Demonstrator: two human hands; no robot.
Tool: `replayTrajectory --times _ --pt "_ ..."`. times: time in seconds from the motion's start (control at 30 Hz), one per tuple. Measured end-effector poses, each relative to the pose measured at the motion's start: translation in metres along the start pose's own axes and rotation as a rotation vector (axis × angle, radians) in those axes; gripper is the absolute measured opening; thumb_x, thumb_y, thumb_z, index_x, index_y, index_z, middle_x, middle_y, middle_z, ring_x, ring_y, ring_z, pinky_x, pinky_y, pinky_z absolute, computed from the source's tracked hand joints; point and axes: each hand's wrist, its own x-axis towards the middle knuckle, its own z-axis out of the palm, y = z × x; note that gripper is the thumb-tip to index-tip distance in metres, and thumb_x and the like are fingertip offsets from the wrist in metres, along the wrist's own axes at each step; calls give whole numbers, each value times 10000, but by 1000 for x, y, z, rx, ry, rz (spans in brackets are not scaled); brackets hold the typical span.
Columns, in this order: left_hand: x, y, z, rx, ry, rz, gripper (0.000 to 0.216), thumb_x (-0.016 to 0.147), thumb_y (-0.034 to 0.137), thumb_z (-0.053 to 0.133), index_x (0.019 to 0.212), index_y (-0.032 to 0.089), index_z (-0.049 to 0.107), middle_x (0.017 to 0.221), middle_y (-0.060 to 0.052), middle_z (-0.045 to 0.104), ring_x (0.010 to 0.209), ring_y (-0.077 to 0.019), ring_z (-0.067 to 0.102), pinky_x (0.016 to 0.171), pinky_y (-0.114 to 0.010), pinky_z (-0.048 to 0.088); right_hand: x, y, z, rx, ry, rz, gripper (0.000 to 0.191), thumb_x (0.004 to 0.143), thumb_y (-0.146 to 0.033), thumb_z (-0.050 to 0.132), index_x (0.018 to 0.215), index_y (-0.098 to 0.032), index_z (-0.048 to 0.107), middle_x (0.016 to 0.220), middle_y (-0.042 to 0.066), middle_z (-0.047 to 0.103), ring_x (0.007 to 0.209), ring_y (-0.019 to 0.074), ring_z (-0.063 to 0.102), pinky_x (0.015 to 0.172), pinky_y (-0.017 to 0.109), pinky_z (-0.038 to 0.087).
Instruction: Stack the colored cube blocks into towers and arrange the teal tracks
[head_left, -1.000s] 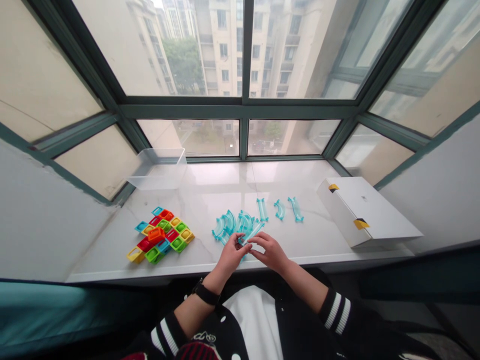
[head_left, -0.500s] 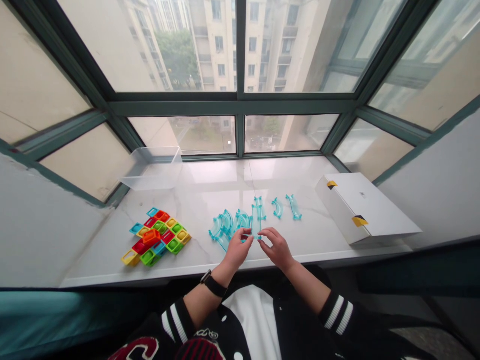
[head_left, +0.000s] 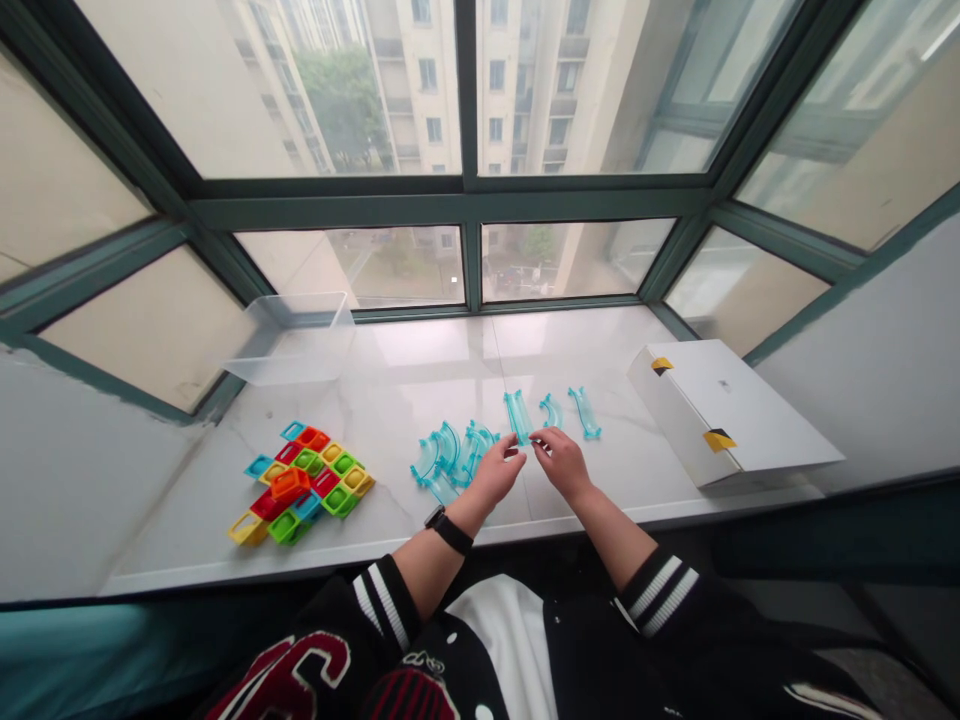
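A straight, see-through blue track piece [head_left: 517,412] points away from me on the sill. My left hand [head_left: 496,474] pinches its near left corner with thumb and fingers. At the near right corner, the fingertips of my right hand [head_left: 562,465] are closed on it too. The piece seems to lie over another straight one, though the two are hard to tell apart. Left of my hands lies a heap of curved blue track pieces [head_left: 444,450]. A single curved track piece [head_left: 551,411] and a slightly bent one [head_left: 586,413] lie to the right.
Colourful plastic blocks [head_left: 309,480], stacked in a slanted cluster, occupy the left of the white marble sill [head_left: 420,365]. A clear plastic bin [head_left: 296,345] stands behind them. On the right sits a white box [head_left: 720,400] with yellow-black tabs. Window frames [head_left: 405,208] bound the back.
Both hands have moved forward, away from me, with the straight track piece. It now lines up with the straight piece behind it, where before it stuck out nearer to me.
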Motion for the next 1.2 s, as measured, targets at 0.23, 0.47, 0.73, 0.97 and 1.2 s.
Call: replayTrajectory --times 0.23,0.47,0.73,0.97,1.2 --pt "19 -7 7 -53 -21 -90 712 857 322 767 1522 185 551 1634 -180 483 1494 -330 495 1250 -488 373 19 24 17 -85 -4 40 238 961 -189 549 1020 -243 773 1058 65 771 893 223 720 855 360 563" --pt "21 -11 9 -89 -44 -134 807 840 362 795 1570 198 494 1679 -180 414 1541 -358 429 1244 -495 389 22 33 29 -114 -13 95 244 947 -162 571 1030 -248 784 1075 61 783 963 235 727 892 374 566" --pt "23 -18 10 -95 -29 -176 842 825 371 826 1575 201 481 1655 -197 447 1534 -369 437 1238 -500 399 24 36 37 -143 -50 109 259 946 -138 579 1047 -247 791 1094 69 780 1019 245 725 920 375 564" --pt "26 -22 9 -96 -40 -187 896 818 353 841 1600 182 439 1689 -206 387 1543 -360 422 1248 -464 381 26 40 43 -171 -48 98 237 943 -133 593 1030 -234 789 1089 60 790 1013 229 730 905 333 556" --pt "25 -19 10 -95 -30 -185 876 818 333 840 1594 220 449 1695 -178 388 1538 -366 428 1244 -480 391 24 42 44 -171 -47 87 249 946 -130 587 1039 -243 788 1077 62 786 1010 230 725 893 326 553"
